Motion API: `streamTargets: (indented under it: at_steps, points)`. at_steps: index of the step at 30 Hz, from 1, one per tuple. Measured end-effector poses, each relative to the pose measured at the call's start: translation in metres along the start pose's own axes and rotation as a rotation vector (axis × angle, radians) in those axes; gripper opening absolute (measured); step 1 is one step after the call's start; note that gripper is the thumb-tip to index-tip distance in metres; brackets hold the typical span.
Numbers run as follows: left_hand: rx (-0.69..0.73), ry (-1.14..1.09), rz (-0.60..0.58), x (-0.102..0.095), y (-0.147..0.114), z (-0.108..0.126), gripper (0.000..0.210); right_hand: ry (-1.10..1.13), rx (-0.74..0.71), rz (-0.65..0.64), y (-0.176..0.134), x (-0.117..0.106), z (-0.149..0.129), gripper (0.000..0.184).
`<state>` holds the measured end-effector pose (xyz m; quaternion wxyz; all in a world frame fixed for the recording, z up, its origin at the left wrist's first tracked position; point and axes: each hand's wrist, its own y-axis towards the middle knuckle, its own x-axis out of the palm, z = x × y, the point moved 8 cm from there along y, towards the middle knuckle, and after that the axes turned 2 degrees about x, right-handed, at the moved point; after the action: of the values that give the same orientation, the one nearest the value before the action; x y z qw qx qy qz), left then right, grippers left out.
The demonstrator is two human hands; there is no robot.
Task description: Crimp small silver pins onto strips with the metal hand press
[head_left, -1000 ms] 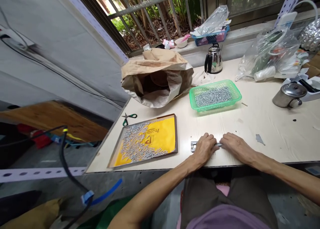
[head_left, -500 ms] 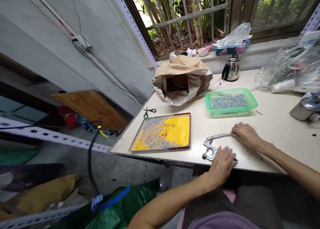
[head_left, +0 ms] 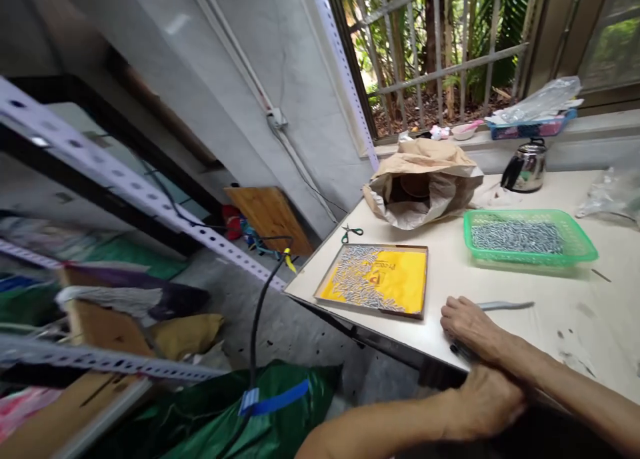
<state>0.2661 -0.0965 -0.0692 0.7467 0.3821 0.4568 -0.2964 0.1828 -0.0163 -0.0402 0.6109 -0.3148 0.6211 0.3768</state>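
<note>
Shifted: right hand (head_left: 463, 319), from lever tip (head_left: 527, 305) to opposite end of metal tool (head_left: 500, 306), lever tip thus left unheld; left hand (head_left: 493, 393), lowered. Both grips: cannot be told.

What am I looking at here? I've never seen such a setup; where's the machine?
No machine: it's someone's bare right hand and left hand, seen from one camera worn on that person's head. The right covers part of a metal tool, one end sticking out; whether it grips, I can't tell. What the left holds, if anything, is hidden. On the table sit a tray and a green basket, both holding small metal pieces, plus scissors, a paper bag and a kettle.
</note>
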Motion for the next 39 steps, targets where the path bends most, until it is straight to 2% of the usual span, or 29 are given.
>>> streamTargets:
  at_steps: [2, 3, 5, 6, 8, 10, 11, 13, 14, 17, 19, 21, 23, 24, 26, 28, 30, 32, 34, 36, 39]
  points:
    - [0.133, 0.042, 0.026, -0.008, -0.011, 0.009, 0.022, -0.020, -0.009, 0.116, 0.002, -0.006, 0.002, 0.025]
    - [0.163, 0.068, 0.068, -0.018, -0.019, 0.007, 0.020, -0.017, 0.000, 0.184, 0.000, -0.013, 0.006, 0.026]
    - [0.107, 0.151, 0.185, -0.052, -0.037, -0.016, 0.019, -0.002, 0.053, 0.315, -0.009, -0.039, 0.023, 0.026]
    - [0.009, 0.209, 0.237, -0.073, -0.047, -0.039, 0.022, -0.005, 0.097, 0.372, -0.014, -0.055, 0.036, 0.026]
    - [-0.318, 0.363, 0.265, -0.119, -0.068, -0.101, 0.025, -0.085, 0.204, 0.455, -0.026, -0.090, 0.069, 0.027]
    - [-0.693, 0.497, 0.204, -0.159, -0.092, -0.166, 0.026, -0.273, 0.352, 0.509, -0.039, -0.123, 0.102, 0.030]
    - [-0.831, 0.523, 0.154, -0.173, -0.102, -0.192, 0.024, -0.365, 0.439, 0.523, -0.046, -0.136, 0.117, 0.030]
    - [-0.997, 0.526, 0.029, -0.187, -0.115, -0.230, 0.023, -0.409, 0.535, 0.530, -0.058, -0.148, 0.134, 0.028]
    - [-1.034, 0.516, -0.018, -0.188, -0.118, -0.241, 0.023, -0.359, 0.539, 0.517, -0.063, -0.146, 0.135, 0.027]
    - [-1.036, 0.473, -0.080, -0.179, -0.123, -0.256, 0.026, -0.024, 0.459, 0.389, -0.076, -0.112, 0.114, 0.024]
    - [-1.015, 0.445, -0.088, -0.173, -0.127, -0.260, 0.027, 0.179, 0.438, 0.228, -0.087, -0.079, 0.090, 0.023]
    - [-1.007, 0.421, -0.093, -0.172, -0.130, -0.264, 0.028, 0.292, 0.450, 0.040, -0.098, -0.048, 0.066, 0.020]
    - [-0.997, 0.411, -0.103, -0.174, -0.129, -0.265, 0.028, 0.342, 0.472, -0.101, -0.109, -0.026, 0.048, 0.014]
    - [-0.988, 0.404, -0.100, -0.175, -0.125, -0.262, 0.028, 0.348, 0.487, -0.130, -0.113, -0.019, 0.043, 0.011]
    - [-0.973, 0.300, -0.033, -0.175, -0.114, -0.246, 0.026, 0.327, 0.521, -0.119, -0.119, -0.014, 0.038, 0.013]
    - [-0.975, 0.021, 0.102, -0.165, -0.102, -0.219, 0.020, 0.276, 0.532, -0.064, -0.121, -0.015, 0.036, 0.019]
    - [-1.000, -0.364, 0.198, -0.140, -0.091, -0.186, 0.014, 0.209, 0.508, -0.007, -0.122, -0.018, 0.030, 0.022]
    - [-1.034, -0.674, 0.196, -0.108, -0.084, -0.152, 0.017, 0.120, 0.469, 0.063, -0.123, -0.025, 0.021, 0.025]
    - [-1.070, -0.880, 0.212, -0.082, -0.082, -0.126, 0.025, 0.016, 0.432, 0.142, -0.124, -0.035, 0.012, 0.029]
    - [-1.101, -1.003, 0.249, -0.064, -0.083, -0.113, 0.036, -0.060, 0.407, 0.212, -0.126, -0.043, 0.004, 0.032]
    - [-1.138, -1.064, 0.290, -0.051, -0.087, -0.108, 0.047, -0.070, 0.405, 0.258, -0.127, -0.047, -0.002, 0.031]
